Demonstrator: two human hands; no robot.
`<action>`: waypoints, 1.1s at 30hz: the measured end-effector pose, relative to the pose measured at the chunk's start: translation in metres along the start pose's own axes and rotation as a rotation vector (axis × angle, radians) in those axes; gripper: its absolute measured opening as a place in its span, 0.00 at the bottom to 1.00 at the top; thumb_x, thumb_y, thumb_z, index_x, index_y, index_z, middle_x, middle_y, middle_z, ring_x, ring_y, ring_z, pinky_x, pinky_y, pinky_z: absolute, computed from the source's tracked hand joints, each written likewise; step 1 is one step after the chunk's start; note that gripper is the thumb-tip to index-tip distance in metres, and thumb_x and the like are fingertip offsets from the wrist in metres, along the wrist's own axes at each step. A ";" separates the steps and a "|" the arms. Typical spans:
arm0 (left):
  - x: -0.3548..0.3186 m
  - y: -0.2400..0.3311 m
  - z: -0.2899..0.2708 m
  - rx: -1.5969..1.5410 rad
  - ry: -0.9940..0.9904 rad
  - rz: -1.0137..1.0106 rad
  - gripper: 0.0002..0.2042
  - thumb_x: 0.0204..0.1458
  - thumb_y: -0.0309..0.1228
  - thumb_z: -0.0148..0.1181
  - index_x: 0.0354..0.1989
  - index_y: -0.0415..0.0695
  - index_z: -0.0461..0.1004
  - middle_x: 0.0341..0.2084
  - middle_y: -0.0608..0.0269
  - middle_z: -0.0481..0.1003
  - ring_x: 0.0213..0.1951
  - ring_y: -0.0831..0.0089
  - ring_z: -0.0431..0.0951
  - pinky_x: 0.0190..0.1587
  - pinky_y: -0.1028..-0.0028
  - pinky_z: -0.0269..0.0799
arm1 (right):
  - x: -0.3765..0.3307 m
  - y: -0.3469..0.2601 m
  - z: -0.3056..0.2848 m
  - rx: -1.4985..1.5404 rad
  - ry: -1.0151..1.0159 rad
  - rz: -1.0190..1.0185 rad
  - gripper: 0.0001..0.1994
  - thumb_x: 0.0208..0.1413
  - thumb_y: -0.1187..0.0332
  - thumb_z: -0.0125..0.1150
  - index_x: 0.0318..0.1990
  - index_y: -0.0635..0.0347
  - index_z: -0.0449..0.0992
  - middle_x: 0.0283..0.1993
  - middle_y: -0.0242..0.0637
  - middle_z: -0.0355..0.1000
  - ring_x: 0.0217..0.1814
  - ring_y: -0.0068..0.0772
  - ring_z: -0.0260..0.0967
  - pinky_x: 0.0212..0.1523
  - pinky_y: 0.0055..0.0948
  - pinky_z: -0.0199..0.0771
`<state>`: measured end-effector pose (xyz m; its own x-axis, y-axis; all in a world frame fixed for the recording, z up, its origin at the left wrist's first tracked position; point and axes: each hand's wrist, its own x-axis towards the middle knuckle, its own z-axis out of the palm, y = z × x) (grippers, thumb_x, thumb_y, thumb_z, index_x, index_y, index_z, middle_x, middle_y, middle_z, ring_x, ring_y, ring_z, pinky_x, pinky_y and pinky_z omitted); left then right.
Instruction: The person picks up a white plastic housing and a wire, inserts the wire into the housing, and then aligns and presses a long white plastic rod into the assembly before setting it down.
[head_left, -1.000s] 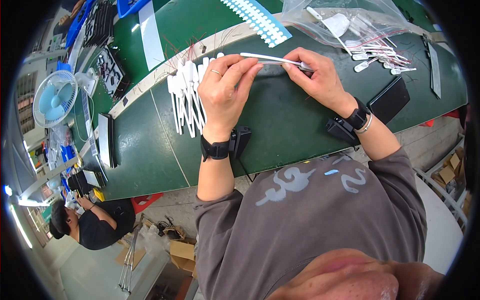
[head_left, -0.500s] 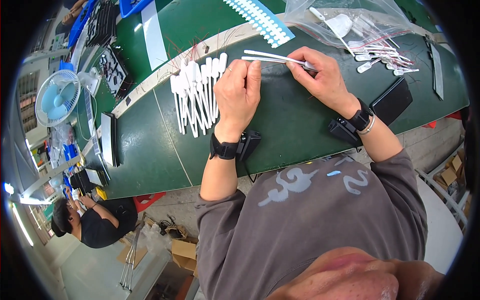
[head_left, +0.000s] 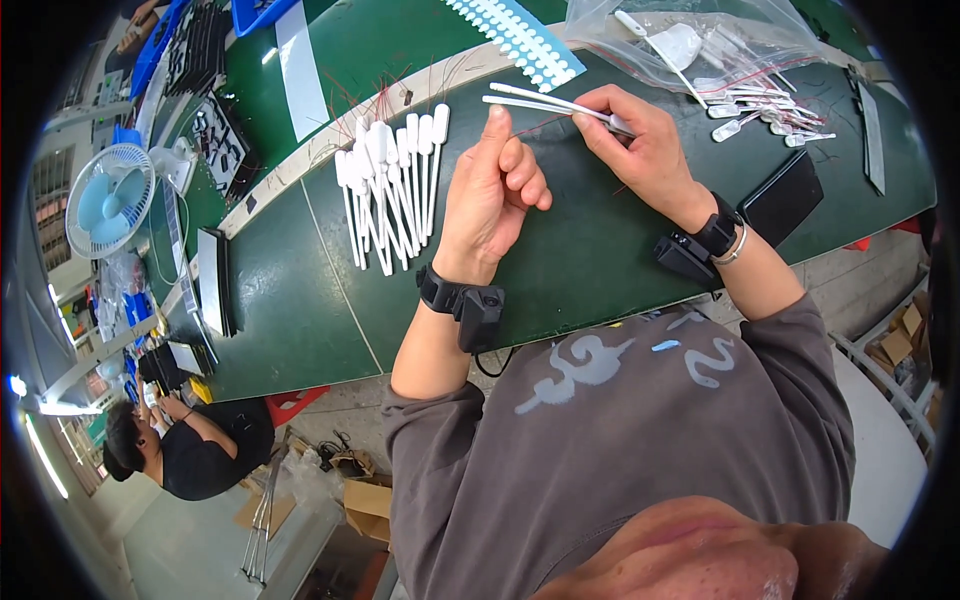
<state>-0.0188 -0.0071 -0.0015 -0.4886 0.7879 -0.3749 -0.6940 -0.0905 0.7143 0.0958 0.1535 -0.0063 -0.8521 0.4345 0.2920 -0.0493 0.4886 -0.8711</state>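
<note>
In my right hand (head_left: pixel 640 150), closed fingers grip two slender white stalks (head_left: pixel 540 100), whose tips point left and spread slightly apart. A greyish end of them shows between thumb and fingers. My left hand (head_left: pixel 490 195) has its thumb up along the index side and the other fingers curled. From beside that thumb a thin red wire (head_left: pixel 540 126) runs toward the right hand; the exact pinch is partly hidden. Left of this hand lies a bunch of white paddle-headed stalks (head_left: pixel 385 190), heads away from me, red wires trailing beyond them.
A clear plastic bag (head_left: pixel 690 45) and a pile of white wired pieces (head_left: pixel 765 110) lie at the far right. Nearer are a black phone (head_left: pixel 783 197) and a blue sheet of white stickers (head_left: pixel 520 45). A fan (head_left: pixel 110 200) stands left; another person (head_left: pixel 215 440) sits beyond.
My left hand has turned over, its curled fingers now showing, and the thumb tip has risen slightly. The white stalks in my right hand have tilted and spread a little.
</note>
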 end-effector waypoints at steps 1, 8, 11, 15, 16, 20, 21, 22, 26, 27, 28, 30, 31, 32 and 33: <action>0.000 -0.002 -0.001 -0.056 -0.004 0.000 0.26 0.62 0.51 0.50 0.21 0.41 0.68 0.14 0.65 0.68 0.19 0.76 0.71 0.22 0.76 0.69 | 0.000 0.000 0.000 0.007 -0.014 0.012 0.06 0.60 0.71 0.59 0.41 0.63 0.75 0.30 0.26 0.69 0.29 0.13 0.61 0.26 0.17 0.60; -0.005 0.003 0.016 0.430 0.136 0.426 0.14 0.59 0.37 0.60 0.40 0.37 0.71 0.27 0.63 0.73 0.26 0.78 0.74 0.26 0.80 0.72 | 0.000 0.003 -0.002 0.086 -0.041 0.100 0.07 0.61 0.68 0.58 0.40 0.63 0.75 0.30 0.23 0.67 0.30 0.12 0.58 0.30 0.16 0.58; -0.005 0.002 0.016 0.617 0.201 0.581 0.15 0.56 0.30 0.63 0.47 0.37 0.69 0.33 0.62 0.74 0.28 0.80 0.75 0.28 0.80 0.74 | 0.000 0.004 -0.003 0.101 -0.031 0.107 0.08 0.62 0.67 0.58 0.40 0.63 0.75 0.30 0.23 0.67 0.30 0.12 0.57 0.31 0.16 0.57; -0.002 0.000 0.015 0.683 0.234 0.658 0.19 0.54 0.25 0.64 0.53 0.37 0.67 0.37 0.62 0.75 0.31 0.80 0.76 0.30 0.80 0.75 | 0.000 0.002 -0.004 0.102 -0.044 0.121 0.08 0.62 0.67 0.58 0.40 0.63 0.75 0.30 0.22 0.67 0.30 0.12 0.57 0.32 0.16 0.57; -0.001 -0.001 0.017 0.532 0.207 0.589 0.18 0.54 0.24 0.64 0.52 0.36 0.68 0.36 0.62 0.75 0.31 0.80 0.76 0.31 0.80 0.76 | 0.000 0.001 -0.004 0.101 -0.057 0.125 0.08 0.62 0.67 0.58 0.40 0.63 0.75 0.31 0.22 0.67 0.31 0.12 0.57 0.32 0.16 0.57; 0.001 -0.003 0.008 0.461 0.168 0.502 0.13 0.54 0.23 0.63 0.47 0.36 0.72 0.33 0.61 0.76 0.31 0.78 0.77 0.30 0.79 0.75 | -0.001 0.005 -0.003 0.077 -0.062 0.106 0.08 0.62 0.66 0.58 0.41 0.62 0.75 0.31 0.21 0.67 0.31 0.12 0.57 0.32 0.16 0.57; 0.001 -0.003 0.005 0.501 0.162 0.494 0.11 0.54 0.23 0.63 0.45 0.36 0.73 0.32 0.61 0.76 0.30 0.78 0.77 0.30 0.78 0.75 | -0.001 0.005 -0.003 0.066 -0.059 0.093 0.08 0.62 0.66 0.57 0.41 0.62 0.75 0.31 0.21 0.67 0.31 0.12 0.57 0.32 0.16 0.57; 0.000 -0.002 0.004 0.501 0.161 0.494 0.11 0.54 0.23 0.63 0.45 0.36 0.73 0.32 0.61 0.76 0.30 0.78 0.77 0.30 0.78 0.75 | -0.001 0.005 -0.003 0.065 -0.058 0.093 0.08 0.62 0.66 0.57 0.41 0.62 0.75 0.31 0.21 0.67 0.31 0.12 0.57 0.32 0.16 0.57; -0.002 0.001 0.003 1.185 0.229 0.895 0.05 0.54 0.24 0.62 0.37 0.38 0.74 0.27 0.59 0.75 0.27 0.72 0.76 0.27 0.74 0.71 | 0.001 0.002 -0.004 0.075 -0.039 0.098 0.09 0.62 0.65 0.57 0.41 0.62 0.74 0.31 0.21 0.66 0.31 0.12 0.56 0.32 0.16 0.56; 0.001 0.001 0.002 1.220 0.222 0.931 0.05 0.55 0.25 0.62 0.36 0.38 0.73 0.27 0.59 0.75 0.25 0.70 0.76 0.26 0.72 0.70 | 0.001 0.003 -0.003 0.078 -0.035 0.098 0.09 0.62 0.65 0.57 0.42 0.62 0.75 0.31 0.21 0.66 0.31 0.12 0.56 0.31 0.16 0.56; 0.003 0.000 0.000 1.256 0.214 0.967 0.05 0.55 0.26 0.62 0.35 0.38 0.72 0.26 0.58 0.74 0.24 0.68 0.75 0.25 0.71 0.69 | 0.000 0.003 -0.003 0.082 -0.031 0.099 0.10 0.62 0.65 0.57 0.42 0.62 0.75 0.31 0.21 0.66 0.30 0.12 0.56 0.31 0.16 0.56; 0.004 0.000 0.000 1.290 0.203 1.003 0.06 0.55 0.27 0.61 0.34 0.39 0.72 0.25 0.58 0.74 0.23 0.66 0.74 0.24 0.69 0.67 | 0.000 0.003 -0.003 0.085 -0.025 0.100 0.10 0.63 0.64 0.57 0.43 0.62 0.75 0.31 0.21 0.65 0.30 0.12 0.55 0.31 0.16 0.56; 0.003 0.000 0.001 1.299 0.190 0.987 0.06 0.56 0.28 0.61 0.33 0.39 0.71 0.24 0.57 0.73 0.22 0.65 0.73 0.24 0.68 0.67 | 0.001 0.003 -0.004 0.091 -0.027 0.113 0.10 0.63 0.64 0.56 0.43 0.62 0.75 0.31 0.21 0.66 0.31 0.12 0.55 0.31 0.16 0.55; 0.003 0.001 0.002 1.308 0.177 0.970 0.07 0.57 0.28 0.60 0.33 0.39 0.69 0.23 0.57 0.72 0.21 0.64 0.72 0.24 0.68 0.66 | 0.001 0.002 -0.006 0.097 -0.029 0.126 0.10 0.63 0.64 0.56 0.43 0.62 0.75 0.31 0.21 0.66 0.31 0.11 0.55 0.31 0.16 0.55; 0.002 0.001 0.002 1.318 0.166 0.952 0.08 0.58 0.29 0.60 0.32 0.39 0.68 0.22 0.57 0.72 0.20 0.63 0.72 0.24 0.68 0.66 | 0.001 0.002 -0.006 0.105 -0.034 0.139 0.10 0.63 0.64 0.55 0.44 0.61 0.75 0.31 0.21 0.66 0.31 0.11 0.55 0.31 0.16 0.55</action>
<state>-0.0191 -0.0047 -0.0004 -0.5603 0.6767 0.4777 0.7368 0.1437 0.6607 0.0979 0.1597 -0.0051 -0.8714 0.4659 0.1537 0.0179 0.3432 -0.9391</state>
